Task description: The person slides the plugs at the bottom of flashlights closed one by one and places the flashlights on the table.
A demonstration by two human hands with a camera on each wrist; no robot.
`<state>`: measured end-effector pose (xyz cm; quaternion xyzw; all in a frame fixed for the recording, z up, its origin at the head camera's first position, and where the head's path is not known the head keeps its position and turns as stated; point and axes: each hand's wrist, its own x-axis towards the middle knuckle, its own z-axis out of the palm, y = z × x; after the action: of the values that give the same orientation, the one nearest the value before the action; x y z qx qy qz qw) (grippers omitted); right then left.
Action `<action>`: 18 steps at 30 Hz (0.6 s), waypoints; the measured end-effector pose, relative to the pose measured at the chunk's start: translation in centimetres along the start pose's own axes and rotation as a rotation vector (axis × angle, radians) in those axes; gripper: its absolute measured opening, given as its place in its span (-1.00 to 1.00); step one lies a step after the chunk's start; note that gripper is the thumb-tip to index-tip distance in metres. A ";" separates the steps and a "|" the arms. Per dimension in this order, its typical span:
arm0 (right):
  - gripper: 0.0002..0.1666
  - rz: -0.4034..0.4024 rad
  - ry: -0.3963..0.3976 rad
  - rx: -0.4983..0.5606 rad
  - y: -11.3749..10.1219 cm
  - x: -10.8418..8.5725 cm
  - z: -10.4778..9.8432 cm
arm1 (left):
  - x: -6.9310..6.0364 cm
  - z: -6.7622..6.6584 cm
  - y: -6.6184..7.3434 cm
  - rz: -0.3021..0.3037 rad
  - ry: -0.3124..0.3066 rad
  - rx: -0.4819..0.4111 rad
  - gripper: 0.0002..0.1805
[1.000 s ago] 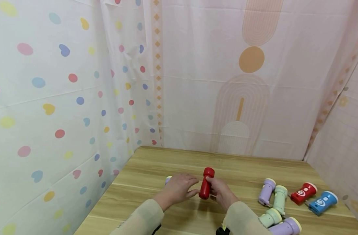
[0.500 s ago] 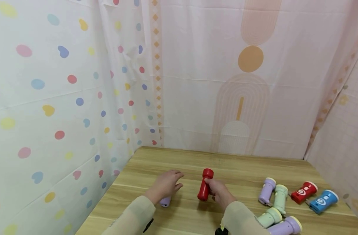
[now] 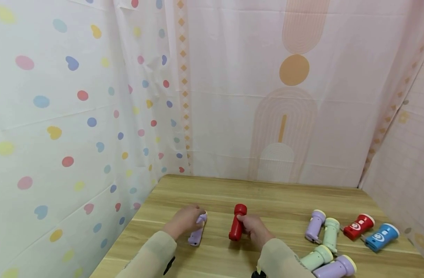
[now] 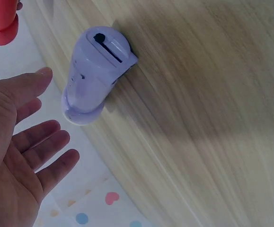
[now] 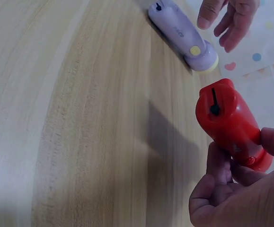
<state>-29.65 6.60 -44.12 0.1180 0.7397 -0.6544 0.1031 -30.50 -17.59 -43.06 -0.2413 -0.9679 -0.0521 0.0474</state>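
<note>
A red flashlight [image 3: 238, 224] is held near the table's middle by the right hand [image 3: 256, 228]; the right wrist view shows thumb and fingers of the right hand [image 5: 245, 184] around the red flashlight [image 5: 231, 125], its slotted end facing the camera. To the left, a purple flashlight [image 3: 197, 233] lies on the wood. Over its far end hovers the left hand [image 3: 187, 220], fingers spread and holding nothing. In the left wrist view the left hand [image 4: 23, 142] is beside the purple flashlight [image 4: 92, 73], with a gap between them.
On the right of the table [image 3: 274, 200] lie a purple flashlight [image 3: 315, 226], a green one [image 3: 331, 234], another green one [image 3: 316, 258], another purple one [image 3: 336, 267], a red one [image 3: 358, 227] and a blue one [image 3: 382, 237]. Patterned curtains [image 3: 215, 116] stand behind and beside it.
The left hand has moved left, away from the red flashlight to the purple one, uncovering more of it. The right hand has shifted slightly left and nearer with the red flashlight still held.
</note>
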 end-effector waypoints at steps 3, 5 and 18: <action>-0.67 -0.007 -0.006 0.019 0.3 -0.1 0.6 | 0.0 0.1 -0.1 0.006 -0.005 -0.018 -0.60; -0.71 -0.014 -0.010 0.028 0.4 -0.2 1.1 | 0.0 0.2 -0.1 0.013 -0.005 -0.019 -0.60; -0.66 -0.062 0.003 0.019 1.4 -0.2 4.8 | -0.1 0.7 -0.2 0.006 -0.004 -0.002 -0.65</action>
<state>-29.00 1.95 -45.95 0.0971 0.7370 -0.6640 0.0807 -30.56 -17.71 -43.75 -0.2442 -0.9672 -0.0527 0.0454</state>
